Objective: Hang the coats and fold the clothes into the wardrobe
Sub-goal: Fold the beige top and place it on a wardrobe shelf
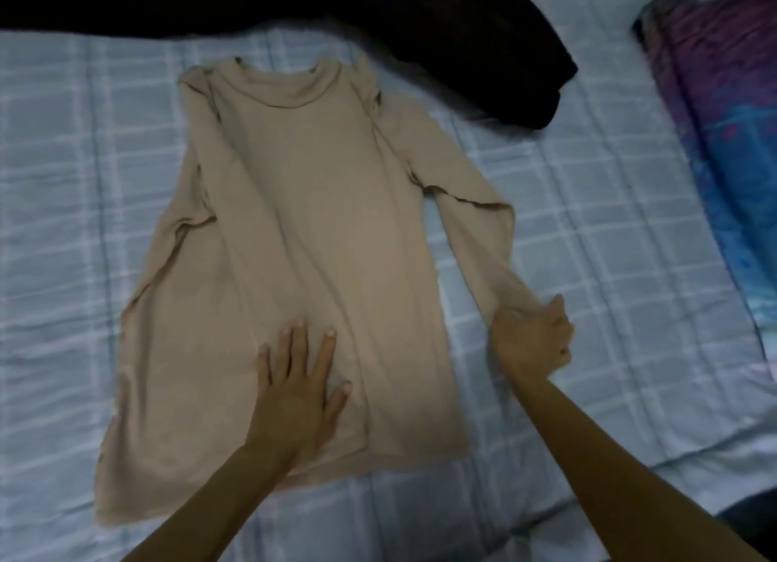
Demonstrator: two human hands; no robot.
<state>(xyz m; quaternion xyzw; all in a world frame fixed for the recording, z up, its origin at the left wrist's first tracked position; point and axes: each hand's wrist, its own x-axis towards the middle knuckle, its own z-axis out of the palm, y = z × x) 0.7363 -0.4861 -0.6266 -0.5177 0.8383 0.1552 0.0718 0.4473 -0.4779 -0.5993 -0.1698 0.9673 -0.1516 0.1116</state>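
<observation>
A beige long-sleeved top (302,233) lies flat on the bed, collar at the far end, hem toward me. My left hand (298,385) rests palm down with fingers spread on the lower middle of the top. My right hand (532,341) is closed around the cuff of the top's right sleeve (483,233), which stretches from the shoulder down to that hand. The left sleeve lies along the top's left side.
The bed is covered by a pale blue checked quilt (588,208). A black garment (483,44) lies across the far edge, just beyond the top's collar. A purple and blue patterned blanket (727,111) sits at the right.
</observation>
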